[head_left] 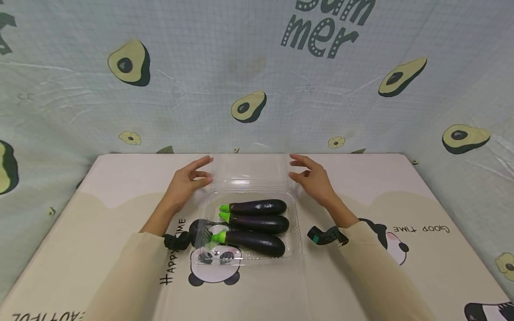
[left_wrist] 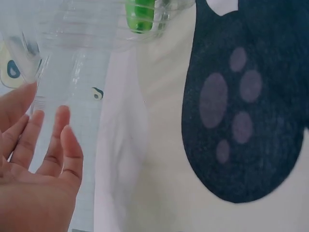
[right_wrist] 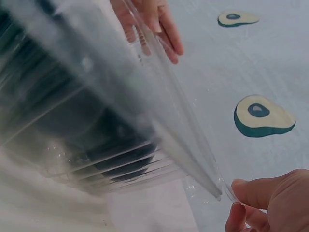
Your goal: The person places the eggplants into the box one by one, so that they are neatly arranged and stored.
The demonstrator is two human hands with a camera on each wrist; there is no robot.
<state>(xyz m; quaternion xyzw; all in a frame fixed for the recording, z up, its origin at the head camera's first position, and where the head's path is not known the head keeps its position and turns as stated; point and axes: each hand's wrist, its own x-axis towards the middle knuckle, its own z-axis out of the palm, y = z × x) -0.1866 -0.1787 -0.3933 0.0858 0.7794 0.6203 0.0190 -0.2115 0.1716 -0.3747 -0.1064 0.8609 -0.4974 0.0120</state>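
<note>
A clear plastic clamshell container (head_left: 298,223) lies on the table with its hinged lid (head_left: 250,167) raised at the far side. Three dark purple eggplants, a back one (head_left: 259,207), a middle one (head_left: 257,223) and a front one (head_left: 254,243), lie side by side in the base, green stems to the left. My left hand (head_left: 185,183) holds the lid's left edge; in the left wrist view its thumb meets the plastic while the other fingers (left_wrist: 60,128) spread apart. On the opposite side my right hand (head_left: 315,180) pinches the lid's edge between thumb and finger, seen in the right wrist view.
The table (head_left: 132,191) has a cloth printed with pandas and words. Behind it hangs a pale curtain (head_left: 192,107) with avocado prints, which also closes off both sides. A black strap (head_left: 176,241) sits on the left wrist, another (head_left: 323,235) on the right.
</note>
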